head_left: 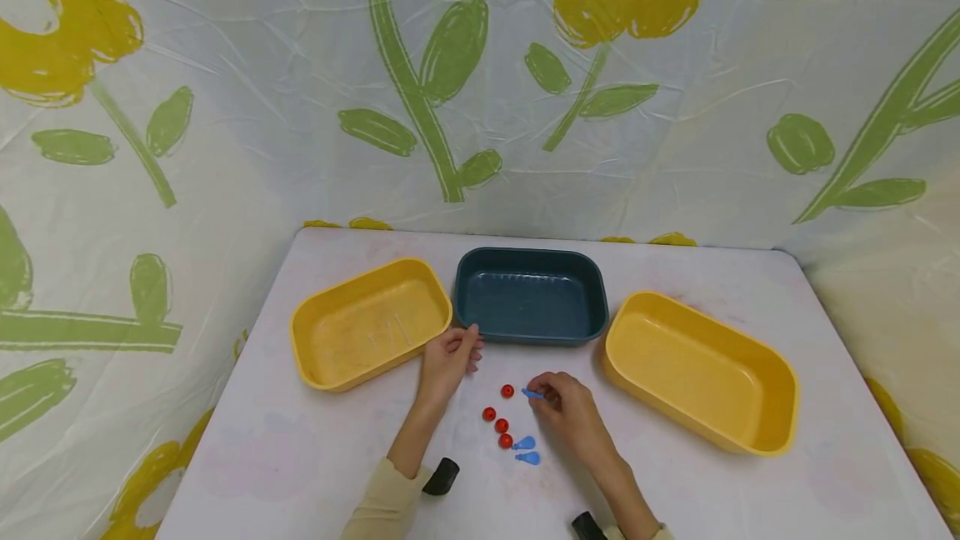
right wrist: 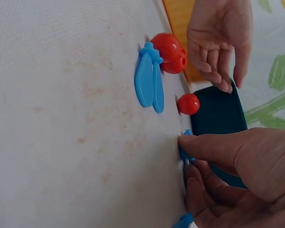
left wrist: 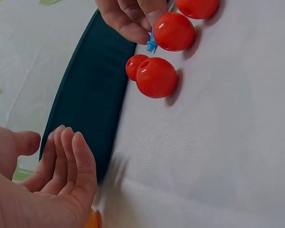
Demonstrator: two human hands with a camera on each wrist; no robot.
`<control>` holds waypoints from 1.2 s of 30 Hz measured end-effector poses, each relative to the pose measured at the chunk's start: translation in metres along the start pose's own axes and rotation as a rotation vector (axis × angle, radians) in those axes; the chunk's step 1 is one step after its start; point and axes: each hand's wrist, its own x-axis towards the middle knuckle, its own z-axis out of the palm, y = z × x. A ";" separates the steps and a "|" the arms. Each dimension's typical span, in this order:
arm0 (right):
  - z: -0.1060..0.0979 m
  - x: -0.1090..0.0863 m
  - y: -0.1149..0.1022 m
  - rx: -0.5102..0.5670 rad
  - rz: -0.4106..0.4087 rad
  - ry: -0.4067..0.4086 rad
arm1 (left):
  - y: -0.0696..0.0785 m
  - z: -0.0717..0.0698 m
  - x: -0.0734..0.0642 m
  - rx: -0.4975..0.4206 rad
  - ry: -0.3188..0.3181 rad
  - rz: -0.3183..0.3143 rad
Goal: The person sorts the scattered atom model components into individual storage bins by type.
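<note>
My right hand (head_left: 570, 408) pinches a small blue paddle-shaped plastic piece (head_left: 532, 394) between thumb and fingertips, low over the table. In the right wrist view, the knobbed end of another blue piece (right wrist: 183, 221) shows beside the lower fingers. My left hand (head_left: 447, 363), palm bare and fingers gently bent, hovers by the near left corner of the dark teal bin (head_left: 525, 338). Between the hands lie several red beads with holes (head_left: 502, 425). Two more blue pieces (right wrist: 145, 80) rest side by side next to a bead, nearer the person.
On the left is a yellow bin (head_left: 352, 383) with a few thin clear sticks (head_left: 405, 330) inside. A second yellow bin (head_left: 697, 423) stands at the right, angled. Behind the white table (head_left: 262, 440) hangs a flower-printed cloth (head_left: 517, 182).
</note>
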 end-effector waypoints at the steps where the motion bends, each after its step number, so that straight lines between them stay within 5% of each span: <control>1: 0.000 0.000 0.000 -0.002 -0.002 -0.008 | 0.000 0.000 0.000 0.001 0.003 -0.002; 21: -0.021 0.009 -0.004 0.108 -0.066 -0.123 | 0.003 0.005 0.003 -0.054 0.029 -0.062; 36: -0.044 0.024 -0.017 0.307 -0.153 -0.156 | 0.000 0.005 0.002 -0.143 0.034 -0.065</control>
